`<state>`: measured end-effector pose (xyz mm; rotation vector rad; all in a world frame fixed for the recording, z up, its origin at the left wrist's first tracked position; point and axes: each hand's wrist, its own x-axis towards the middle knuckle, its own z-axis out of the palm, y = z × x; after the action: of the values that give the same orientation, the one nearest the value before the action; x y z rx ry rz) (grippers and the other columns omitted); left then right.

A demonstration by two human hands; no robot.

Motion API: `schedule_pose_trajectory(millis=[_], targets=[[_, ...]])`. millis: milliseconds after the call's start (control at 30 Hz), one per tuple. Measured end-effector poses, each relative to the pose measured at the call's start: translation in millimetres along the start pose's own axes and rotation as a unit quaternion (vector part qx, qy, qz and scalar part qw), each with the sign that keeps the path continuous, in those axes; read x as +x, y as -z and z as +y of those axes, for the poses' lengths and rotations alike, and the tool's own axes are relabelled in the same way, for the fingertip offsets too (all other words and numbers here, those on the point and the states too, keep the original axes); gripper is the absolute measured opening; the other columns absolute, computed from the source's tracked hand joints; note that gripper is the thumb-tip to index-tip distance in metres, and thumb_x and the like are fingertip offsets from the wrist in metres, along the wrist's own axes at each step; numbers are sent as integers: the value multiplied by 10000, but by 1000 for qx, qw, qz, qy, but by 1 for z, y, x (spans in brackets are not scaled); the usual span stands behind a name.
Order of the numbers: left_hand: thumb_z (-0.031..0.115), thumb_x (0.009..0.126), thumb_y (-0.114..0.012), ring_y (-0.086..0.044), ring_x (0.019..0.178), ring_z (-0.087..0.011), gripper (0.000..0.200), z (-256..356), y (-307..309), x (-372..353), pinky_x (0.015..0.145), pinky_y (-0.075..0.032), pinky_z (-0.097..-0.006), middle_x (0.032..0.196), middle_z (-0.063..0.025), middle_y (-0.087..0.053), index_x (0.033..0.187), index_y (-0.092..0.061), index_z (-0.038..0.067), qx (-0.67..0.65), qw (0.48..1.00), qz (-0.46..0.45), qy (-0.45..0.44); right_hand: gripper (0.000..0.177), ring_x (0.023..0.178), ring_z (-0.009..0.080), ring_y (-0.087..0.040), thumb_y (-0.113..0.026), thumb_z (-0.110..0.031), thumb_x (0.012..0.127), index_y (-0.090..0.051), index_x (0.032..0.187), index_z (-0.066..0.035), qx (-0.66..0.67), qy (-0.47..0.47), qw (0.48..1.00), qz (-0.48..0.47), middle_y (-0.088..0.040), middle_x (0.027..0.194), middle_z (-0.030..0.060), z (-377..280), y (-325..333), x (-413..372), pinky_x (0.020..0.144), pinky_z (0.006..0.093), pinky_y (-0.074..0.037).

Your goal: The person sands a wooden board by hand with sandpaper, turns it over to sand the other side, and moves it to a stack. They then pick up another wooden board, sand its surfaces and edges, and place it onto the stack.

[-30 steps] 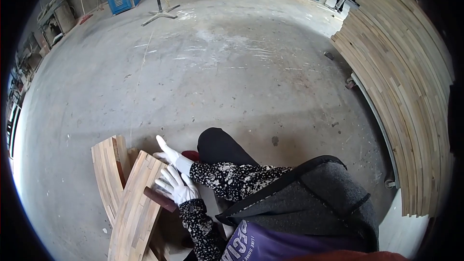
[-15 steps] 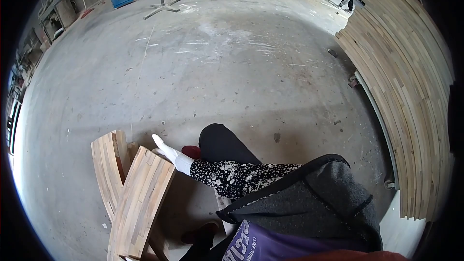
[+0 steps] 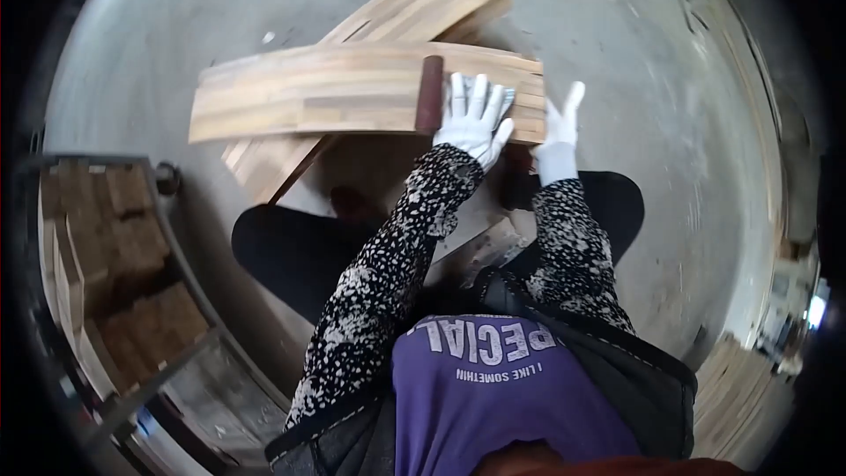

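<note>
My left hand [image 3: 471,119], in a white glove, lies with fingers spread over the near side of a curved laminated wood panel [image 3: 352,92]. Just left of its fingers, a dark red-brown strip [image 3: 430,92], like curled sandpaper, lies across the panel; a bluish-white edge peeks out by the fingertips. Beside the panel's right end is my right hand [image 3: 560,128], also gloved, its thumb and fingers apart and slightly blurred. Another curved panel [image 3: 423,0] crosses underneath, showing at the back and lower left.
A metal-framed cart [image 3: 189,264] with wooden blocks [image 3: 132,238] stands at the left. My bent knees [image 3: 282,247] frame the near side of the panels. Stacked wood strips [image 3: 740,388] lie at the lower right. Behind, a metal stand [image 3: 683,0] rests on the concrete floor.
My view has swung left and down onto the panels. Both hands now show, where one gloved hand was visible at a panel end. The red-brown strip has come into view.
</note>
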<state>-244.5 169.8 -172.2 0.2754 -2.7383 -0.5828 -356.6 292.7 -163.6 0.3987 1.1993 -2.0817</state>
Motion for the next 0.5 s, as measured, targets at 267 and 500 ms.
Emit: schedule_pose_trajectory(millis=[267, 500], targets=[[540, 919, -243, -271, 1254, -366, 543, -243, 140, -47, 1054, -128, -527, 1422, -103, -284, 1414, -248, 316, 326, 873, 11, 363, 1102, 1178, 269, -464, -320, -874, 668, -391, 1340, -3, -39, -5, 997, 59, -483, 1302, 130, 0, -3, -8, 992, 387, -370], [491, 922, -250, -261, 1270, -359, 522, -301, 172, -66, 1040, -97, -577, 1424, -90, -279, 1401, -281, 286, 347, 790, 31, 505, 1087, 1189, 262, -454, -319, -868, 676, -394, 1341, -11, -48, 12, 996, 72, -480, 1307, 127, -1, -9, -10, 999, 378, -363]])
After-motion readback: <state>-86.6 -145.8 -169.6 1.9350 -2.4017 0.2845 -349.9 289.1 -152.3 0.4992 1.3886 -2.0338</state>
